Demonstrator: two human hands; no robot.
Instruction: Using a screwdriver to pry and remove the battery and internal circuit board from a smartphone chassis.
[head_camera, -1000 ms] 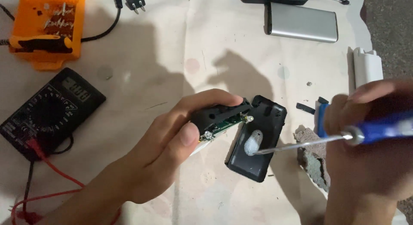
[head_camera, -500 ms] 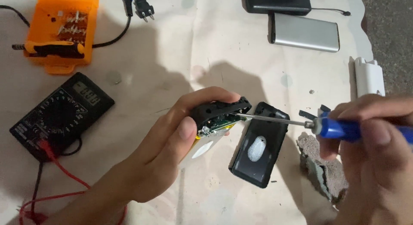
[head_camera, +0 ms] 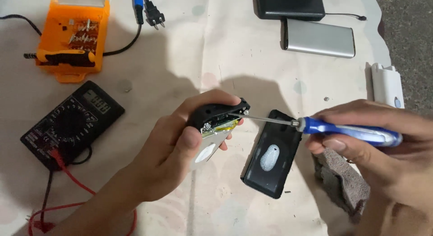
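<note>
My left hand (head_camera: 180, 145) grips a small black device (head_camera: 216, 114) whose casing is off, so a circuit board and a flat silver battery show at its edge. My right hand (head_camera: 383, 150) holds a blue-handled screwdriver (head_camera: 347, 130). Its thin metal shaft runs left and the tip touches the upper right corner of the device. Below the shaft a black cover panel (head_camera: 273, 155) with a white patch in its middle lies flat on the cloth, between my two hands.
A black multimeter (head_camera: 72, 123) with red leads lies at the left. An orange bit case (head_camera: 74, 37) and a black plug (head_camera: 153, 15) sit at the top left. Two power banks, black (head_camera: 288, 3) and silver (head_camera: 318, 37), lie at the top. A white cover (head_camera: 387, 85) and a grey stone (head_camera: 338, 182) are at the right.
The screwdriver tip has risen from the white patch on the black panel to the corner of the device in my left hand. The view has shifted a little.
</note>
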